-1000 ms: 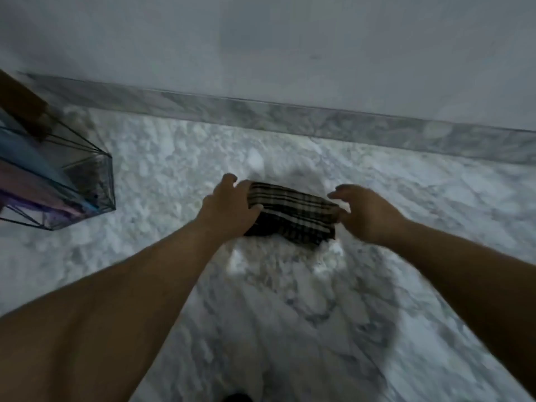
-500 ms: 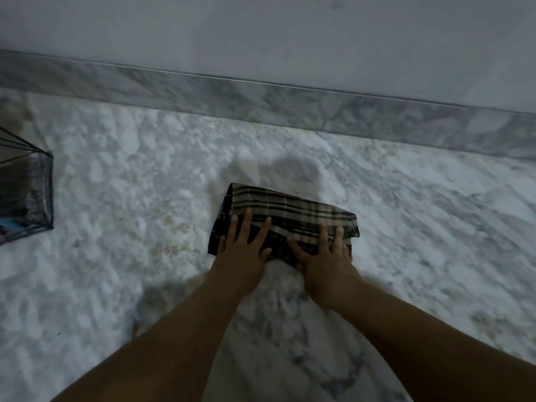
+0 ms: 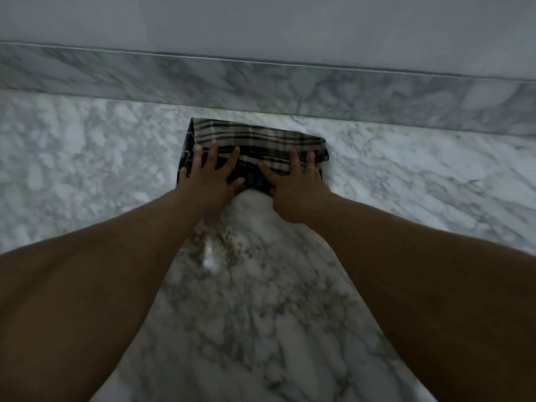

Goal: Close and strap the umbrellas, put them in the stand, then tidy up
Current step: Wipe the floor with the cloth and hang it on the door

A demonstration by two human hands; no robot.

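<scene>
a folded plaid cloth (image 3: 255,140) lies flat on the marble floor (image 3: 261,300), its long axis running left to right, roughly parallel to the marble skirting (image 3: 290,88) just beyond it; its far right corner sits slightly nearer the person than its far left corner. the far edge of the cloth is near the skirting but apart from it. the left hand (image 3: 207,181) rests palm down on the near left part of the cloth, fingers (image 3: 213,152) straight and spread, pointing toward the wall (image 3: 261,21). the right hand (image 3: 295,188) presses palm down on the near right part, its fingers likewise straight and splayed. neither hand curls round anything. both forearms reach in from the bottom corners.
</scene>
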